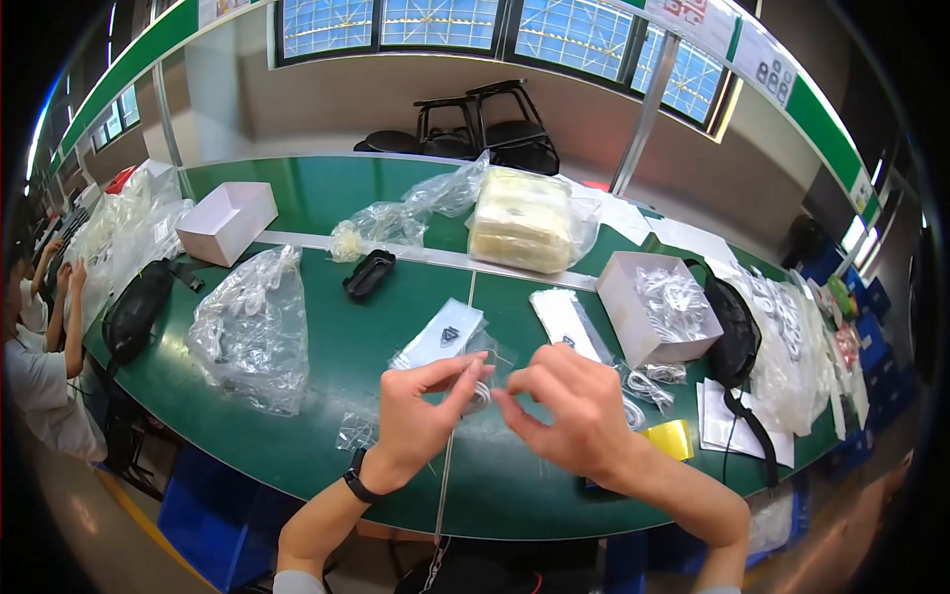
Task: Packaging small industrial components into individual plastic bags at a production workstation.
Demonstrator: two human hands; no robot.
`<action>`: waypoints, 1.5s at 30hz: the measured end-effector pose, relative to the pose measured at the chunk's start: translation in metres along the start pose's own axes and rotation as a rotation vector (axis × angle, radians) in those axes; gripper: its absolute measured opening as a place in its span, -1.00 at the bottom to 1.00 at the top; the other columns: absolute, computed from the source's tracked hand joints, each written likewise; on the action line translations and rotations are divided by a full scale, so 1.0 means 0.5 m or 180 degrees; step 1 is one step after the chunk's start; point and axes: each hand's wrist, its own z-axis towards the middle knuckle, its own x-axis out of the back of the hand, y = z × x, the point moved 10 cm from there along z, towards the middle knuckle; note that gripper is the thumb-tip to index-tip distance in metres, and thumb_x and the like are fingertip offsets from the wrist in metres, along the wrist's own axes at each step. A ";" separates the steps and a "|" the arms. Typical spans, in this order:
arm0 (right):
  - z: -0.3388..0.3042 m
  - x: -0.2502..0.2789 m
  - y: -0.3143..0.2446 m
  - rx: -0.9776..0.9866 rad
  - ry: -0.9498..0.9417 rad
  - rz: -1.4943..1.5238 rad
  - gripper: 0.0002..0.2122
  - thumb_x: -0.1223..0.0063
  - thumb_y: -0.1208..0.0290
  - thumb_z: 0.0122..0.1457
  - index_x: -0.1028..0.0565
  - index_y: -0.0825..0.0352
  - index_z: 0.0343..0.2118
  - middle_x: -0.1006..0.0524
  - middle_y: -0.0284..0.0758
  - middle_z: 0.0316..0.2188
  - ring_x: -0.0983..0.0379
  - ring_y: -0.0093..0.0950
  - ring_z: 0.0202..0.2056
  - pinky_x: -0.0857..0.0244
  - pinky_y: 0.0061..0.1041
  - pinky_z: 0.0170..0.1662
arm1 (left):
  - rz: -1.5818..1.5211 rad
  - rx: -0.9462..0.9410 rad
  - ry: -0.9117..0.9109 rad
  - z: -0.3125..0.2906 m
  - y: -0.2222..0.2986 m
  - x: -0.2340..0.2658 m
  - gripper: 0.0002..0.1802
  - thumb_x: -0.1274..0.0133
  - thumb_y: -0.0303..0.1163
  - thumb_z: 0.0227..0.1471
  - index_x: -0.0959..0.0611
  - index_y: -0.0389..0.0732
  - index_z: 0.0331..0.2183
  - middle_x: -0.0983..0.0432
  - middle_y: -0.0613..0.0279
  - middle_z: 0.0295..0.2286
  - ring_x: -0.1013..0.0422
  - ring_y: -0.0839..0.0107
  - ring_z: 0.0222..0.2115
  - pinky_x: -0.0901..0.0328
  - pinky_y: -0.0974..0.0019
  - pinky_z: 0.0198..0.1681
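My left hand (pixel 416 426), with a black band at the wrist, pinches a small coiled white cable (pixel 482 398) between thumb and fingers. Just to its right, my right hand (pixel 574 411) is closed, thumb and fingertips together close to the coil; what they grip is too small to make out. Beyond my left hand lies a stack of clear plastic bags (pixel 443 332) with a dark printed mark. A second white bag stack (pixel 566 322) is behind my right hand. Several loose coiled cables (pixel 648 388) rest to the right, partly hidden by that hand.
A white box (pixel 633 317) full of cables stands right, beside a black waist bag (pixel 730 332). Crumpled clear plastic (pixel 252 332) lies left, near an empty-looking white box (pixel 228 223). A wrapped pale stack (pixel 520 223) and black case (pixel 370 275) sit farther back. People work far left.
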 end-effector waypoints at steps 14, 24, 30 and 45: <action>0.011 -0.027 -0.063 0.1174 0.0031 -0.1141 -0.74 -0.29 0.46 -0.09 -0.57 0.40 -0.29 -0.50 -0.28 -0.32 -0.47 -0.32 -0.24 -0.38 -0.34 -0.13 | 0.0420 -0.0603 -0.0636 -0.016 0.020 -0.043 -0.85 -0.07 -0.61 0.11 -0.62 -0.46 -0.25 -0.62 0.08 -0.53 -0.60 0.49 -0.42 -0.43 0.42 -0.31; 0.013 -0.039 -0.070 0.1306 0.0108 -0.1634 -0.73 -0.16 0.47 -0.23 -0.55 0.44 -0.39 -0.49 -0.28 -0.38 -0.46 -0.35 -0.27 -0.37 -0.35 -0.15 | 0.0699 -0.0922 -0.0288 -0.018 0.031 -0.028 -0.84 -0.15 -0.55 0.08 -0.67 -0.37 -0.25 -0.55 -0.06 -0.55 -0.54 0.10 -0.56 -0.36 0.30 -0.49; 0.011 -0.048 -0.083 0.1392 -0.0206 -0.1578 -0.78 -0.13 0.49 -0.24 -0.53 0.44 -0.44 -0.49 -0.27 -0.39 -0.45 -0.36 -0.30 -0.36 -0.40 -0.19 | 0.1172 -0.1124 -0.0249 -0.024 0.044 -0.032 -0.81 -0.20 -0.55 0.03 -0.70 -0.34 -0.24 -0.55 -0.09 -0.54 -0.51 0.01 -0.56 -0.37 0.26 -0.49; -0.005 -0.020 0.075 -0.0785 -0.0076 0.0965 -0.93 -0.22 0.60 0.07 -0.57 0.42 -0.37 -0.55 -0.26 -0.41 -0.52 -0.36 -0.37 -0.40 -0.45 -0.33 | 0.0694 -0.0806 -0.0603 -0.019 0.044 -0.049 -0.81 -0.13 -0.53 0.11 -0.75 -0.34 -0.24 -0.68 0.03 -0.47 -0.64 0.38 -0.48 -0.47 0.40 -0.40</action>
